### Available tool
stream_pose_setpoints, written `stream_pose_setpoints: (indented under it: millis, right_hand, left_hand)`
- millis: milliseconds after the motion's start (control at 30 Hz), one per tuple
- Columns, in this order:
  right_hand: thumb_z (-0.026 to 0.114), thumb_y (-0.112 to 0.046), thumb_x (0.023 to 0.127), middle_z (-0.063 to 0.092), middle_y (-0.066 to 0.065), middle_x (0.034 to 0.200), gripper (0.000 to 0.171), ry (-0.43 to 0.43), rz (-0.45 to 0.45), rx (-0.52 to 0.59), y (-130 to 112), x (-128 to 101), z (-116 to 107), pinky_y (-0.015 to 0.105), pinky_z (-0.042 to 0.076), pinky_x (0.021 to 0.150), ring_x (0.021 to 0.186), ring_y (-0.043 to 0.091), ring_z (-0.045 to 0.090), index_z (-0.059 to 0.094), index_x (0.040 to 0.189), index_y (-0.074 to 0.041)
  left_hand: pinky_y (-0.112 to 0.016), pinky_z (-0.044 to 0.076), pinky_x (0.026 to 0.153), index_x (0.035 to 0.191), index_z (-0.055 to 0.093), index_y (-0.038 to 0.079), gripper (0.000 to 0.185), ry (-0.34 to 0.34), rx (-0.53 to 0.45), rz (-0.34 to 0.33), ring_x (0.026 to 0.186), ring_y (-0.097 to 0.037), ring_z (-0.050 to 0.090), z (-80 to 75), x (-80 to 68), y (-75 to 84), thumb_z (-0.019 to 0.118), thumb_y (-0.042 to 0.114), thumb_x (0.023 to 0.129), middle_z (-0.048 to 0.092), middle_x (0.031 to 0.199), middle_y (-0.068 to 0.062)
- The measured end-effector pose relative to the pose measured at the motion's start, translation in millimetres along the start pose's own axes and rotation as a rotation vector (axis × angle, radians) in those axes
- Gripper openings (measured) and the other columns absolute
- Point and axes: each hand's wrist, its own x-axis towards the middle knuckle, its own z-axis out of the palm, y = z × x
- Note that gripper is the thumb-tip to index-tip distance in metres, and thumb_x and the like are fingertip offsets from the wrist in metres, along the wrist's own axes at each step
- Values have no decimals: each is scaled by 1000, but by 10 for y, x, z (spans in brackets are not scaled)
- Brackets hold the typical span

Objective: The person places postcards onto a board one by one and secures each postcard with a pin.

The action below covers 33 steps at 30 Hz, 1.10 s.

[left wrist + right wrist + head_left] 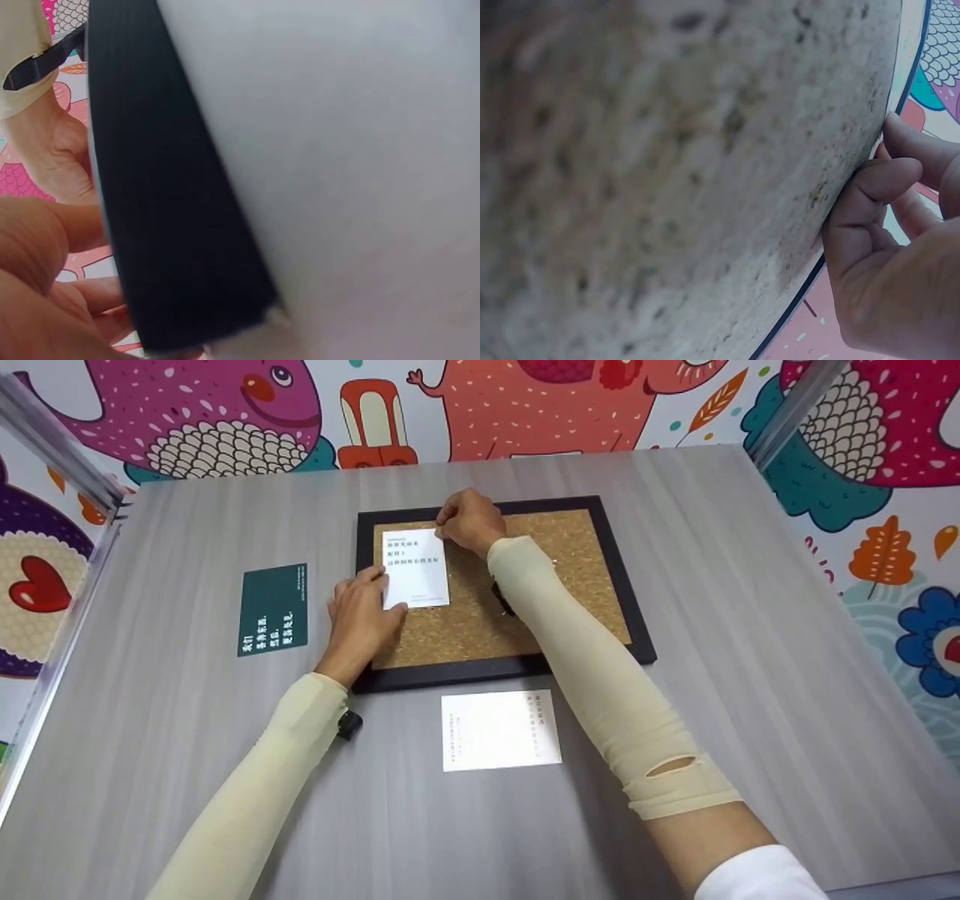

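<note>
Grey wood-grain table [750,675] is backed by a cartoon-animal wall. One black-framed cork board [525,607] is laid at the table's middle. Three cards are counted: one white card [415,568] on the cork at the board's upper left, one white card [501,730] just below the board, one green card [274,608] left of the board. The left hand [362,619] is laid flat, fingers straight, pressing the first card's lower left edge. The right hand [469,520] is curled, fingertips pinched together at that card's top right corner; what is pinched cannot be told.
</note>
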Motion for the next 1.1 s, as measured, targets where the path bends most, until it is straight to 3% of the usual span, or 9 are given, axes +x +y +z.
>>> stream_pose_setpoints:
  millis: [300,667,1100]
  right_hand:
    - [80,-16,103,77,3,114,12,-21,-13,-9,-13,5,5,34,52,94,102,16,64,84,113,-11]
    - [81,-16,102,77,3,105,6,-15,12,11,15,19,2,33,52,88,96,17,63,82,102,-11]
    - [81,-18,102,76,3,99,11,21,-24,-24,34,10,12,30,47,76,85,16,61,78,97,-9]
  left_hand:
    - [-63,25,124,154,55,-11,58,10,-21,0,154,-48,37,-37,-13,-16,73,9,103,45,170,-20]
    - [-58,28,128,155,56,-9,54,51,-57,23,154,-49,37,-228,-113,-34,70,8,105,46,165,-30]
    - [-66,46,115,145,61,-16,48,155,8,-14,146,-55,50,-577,-297,-349,71,8,104,56,153,-37]
